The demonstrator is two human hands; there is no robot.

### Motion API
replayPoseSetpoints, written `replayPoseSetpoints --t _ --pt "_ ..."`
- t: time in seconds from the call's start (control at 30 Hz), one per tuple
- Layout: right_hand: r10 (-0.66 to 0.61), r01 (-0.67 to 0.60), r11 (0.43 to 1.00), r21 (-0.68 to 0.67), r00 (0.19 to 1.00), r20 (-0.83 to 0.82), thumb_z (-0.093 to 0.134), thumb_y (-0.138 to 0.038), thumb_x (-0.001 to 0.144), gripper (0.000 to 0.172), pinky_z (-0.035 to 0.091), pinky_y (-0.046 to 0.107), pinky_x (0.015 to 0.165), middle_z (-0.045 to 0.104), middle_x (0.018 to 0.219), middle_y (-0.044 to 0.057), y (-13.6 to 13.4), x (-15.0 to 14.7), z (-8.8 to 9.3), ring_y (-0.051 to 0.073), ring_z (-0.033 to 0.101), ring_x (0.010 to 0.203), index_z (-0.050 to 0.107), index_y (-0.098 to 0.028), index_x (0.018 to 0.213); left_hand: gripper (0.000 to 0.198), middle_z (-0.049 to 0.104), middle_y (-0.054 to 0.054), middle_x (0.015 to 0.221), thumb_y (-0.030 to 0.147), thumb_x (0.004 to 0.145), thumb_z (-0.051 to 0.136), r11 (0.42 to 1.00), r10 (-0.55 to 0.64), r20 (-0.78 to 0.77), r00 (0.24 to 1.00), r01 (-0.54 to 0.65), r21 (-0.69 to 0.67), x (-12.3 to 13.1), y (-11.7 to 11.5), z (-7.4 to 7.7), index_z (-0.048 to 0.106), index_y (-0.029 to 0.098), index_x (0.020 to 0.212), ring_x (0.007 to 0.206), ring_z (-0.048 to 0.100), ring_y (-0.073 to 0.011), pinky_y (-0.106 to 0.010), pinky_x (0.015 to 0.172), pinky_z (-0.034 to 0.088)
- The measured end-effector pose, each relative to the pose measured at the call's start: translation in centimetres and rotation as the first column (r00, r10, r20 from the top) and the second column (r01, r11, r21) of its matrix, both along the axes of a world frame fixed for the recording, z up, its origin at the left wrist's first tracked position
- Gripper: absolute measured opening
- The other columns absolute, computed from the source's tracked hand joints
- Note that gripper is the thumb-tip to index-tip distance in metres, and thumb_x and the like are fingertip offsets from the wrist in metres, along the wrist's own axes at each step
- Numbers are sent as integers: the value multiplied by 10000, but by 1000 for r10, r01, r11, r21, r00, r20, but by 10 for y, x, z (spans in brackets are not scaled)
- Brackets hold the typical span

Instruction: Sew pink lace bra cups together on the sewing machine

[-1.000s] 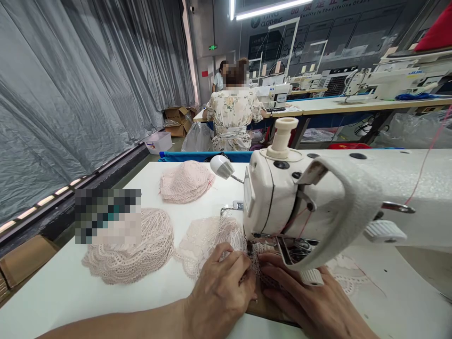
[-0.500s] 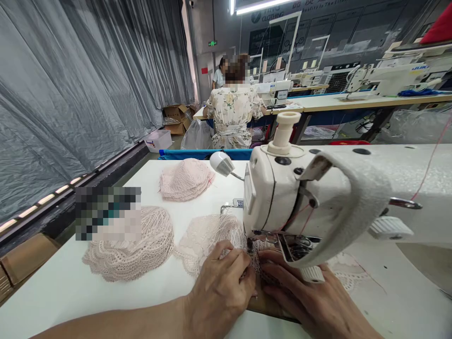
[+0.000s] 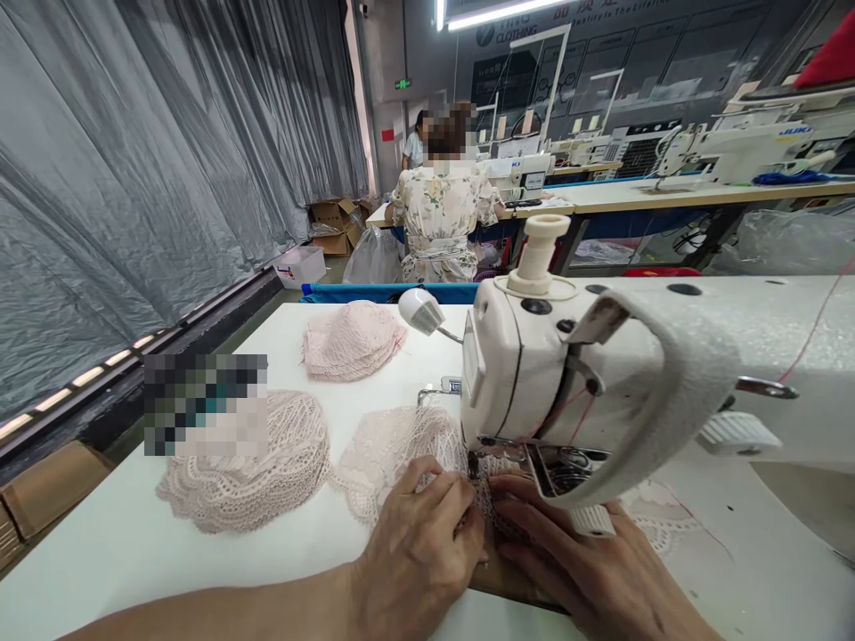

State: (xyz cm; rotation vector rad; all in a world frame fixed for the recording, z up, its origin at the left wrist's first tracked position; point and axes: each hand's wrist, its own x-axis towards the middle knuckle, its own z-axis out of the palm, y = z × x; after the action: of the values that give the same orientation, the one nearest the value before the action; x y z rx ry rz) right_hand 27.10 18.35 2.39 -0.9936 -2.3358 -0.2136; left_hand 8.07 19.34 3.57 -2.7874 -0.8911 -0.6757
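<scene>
Both hands unmoved since half a second ago. Left hand (image 3: 418,556) and right hand (image 3: 588,570) lie flat, fingers curled, pressing pink lace piece (image 3: 401,445) against table at sewing machine (image 3: 588,383) needle; nothing gripped.

Bright, even light from ceiling strip lamp (image 3: 498,12), soft shadows, wide-angle bend at edges, faces pixelated.
</scene>
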Motion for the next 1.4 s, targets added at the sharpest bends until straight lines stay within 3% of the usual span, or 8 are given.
replayPoseSetpoints --t 0.23,0.43,0.57,0.83,0.97,1.13,1.4 --pt "-20 20 1000 -19 999 -44 354 -239 942 283 432 361 836 698 1009 42 0 2 -9 180 647 879 634 -224 974 122 585 -31 757 50 828 493 999 23 -11 1000 -23 -40 -1 0 -2 564 128 767 783 564 -159 -328 748 449" --pt "9 -2 996 -94 997 75 453 -229 904 209 435 339 847 661 1108 39 -1 9 -15 182 620 972 620 -237 1029 75 591 -27 758 75 828 528 999 11 -5 1000 -11 -45 -2 0 -1 586 122 815 773 569 -159 -335 757 451" --pt "18 -14 998 -59 998 61 427 -224 919 230 433 332 818 666 1104 31 0 7 -10 172 636 928 619 -239 1043 79 595 -34 765 64 813 533 998 7 -18 1000 -8 -66 -1 0 0 594 114 808 772 570 -165 -336 740 454" --pt "18 -30 993 115 994 104 322 -210 951 340 452 325 688 710 992 29 3 -1 4 172 663 807 659 -226 985 137 587 -45 730 64 826 489 999 -16 15 1000 16 32 -4 3 -7 586 114 743 740 560 -157 -338 722 447" --pt "29 -53 992 110 978 206 389 -243 935 285 452 341 710 697 1033 37 2 3 -4 191 659 825 650 -230 1049 117 587 -42 733 60 820 495 998 -24 21 999 23 55 -3 3 -8 593 110 778 729 560 -153 -336 717 443" --pt "-10 1 998 68 992 125 433 -279 922 251 413 342 788 671 1098 -12 2 6 -9 191 640 887 638 -290 1067 126 587 -39 743 74 826 489 998 -20 38 999 18 55 -2 4 -8 576 114 744 721 557 -153 -328 692 441" --pt "-22 6 993 118 991 133 421 -304 935 259 347 364 827 679 1082 -7 4 4 -12 210 628 916 641 -268 1068 69 587 -31 750 125 853 533 997 -37 42 998 34 69 -4 6 -7 570 106 798 768 560 -160 -340 748 434"
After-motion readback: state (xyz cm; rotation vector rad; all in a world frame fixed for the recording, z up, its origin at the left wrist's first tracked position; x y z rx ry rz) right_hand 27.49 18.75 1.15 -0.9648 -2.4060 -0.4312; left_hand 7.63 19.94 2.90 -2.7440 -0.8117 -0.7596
